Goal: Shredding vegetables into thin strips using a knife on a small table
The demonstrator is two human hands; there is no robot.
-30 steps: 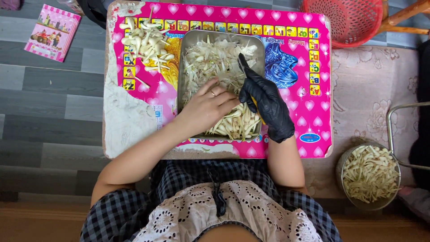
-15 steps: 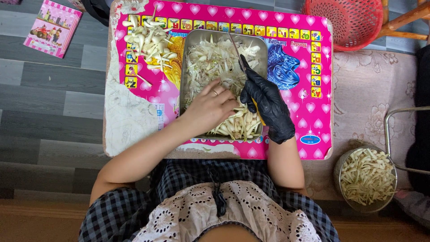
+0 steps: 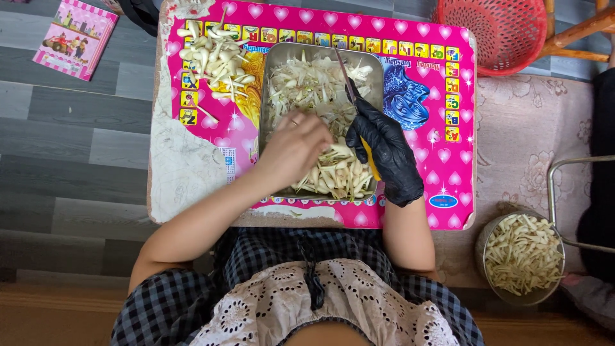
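Note:
A metal tray point(image 3: 266, 96) full of pale plant strips and peelings lies on a small pink table point(image 3: 442, 160). My bare left hand point(image 3: 291, 147) reaches into the tray's middle, fingers curled down among the strips; what it grips is hidden. My right hand point(image 3: 384, 150), in a black glove, holds a knife point(image 3: 346, 74) with a yellow handle, the blade pointing away over the tray. A heap of cut pieces point(image 3: 336, 176) fills the tray's near end between both hands.
A pile of pale buds point(image 3: 214, 57) lies on the table's far left. A red plastic basket point(image 3: 506, 29) stands at the far right. A round metal bowl point(image 3: 512, 295) of cut strips sits on the floor at my right. A pink booklet point(image 3: 73, 38) lies at far left.
My left hand has shifted slightly further into the tray. The gloved right hand and knife have stayed in about the same place.

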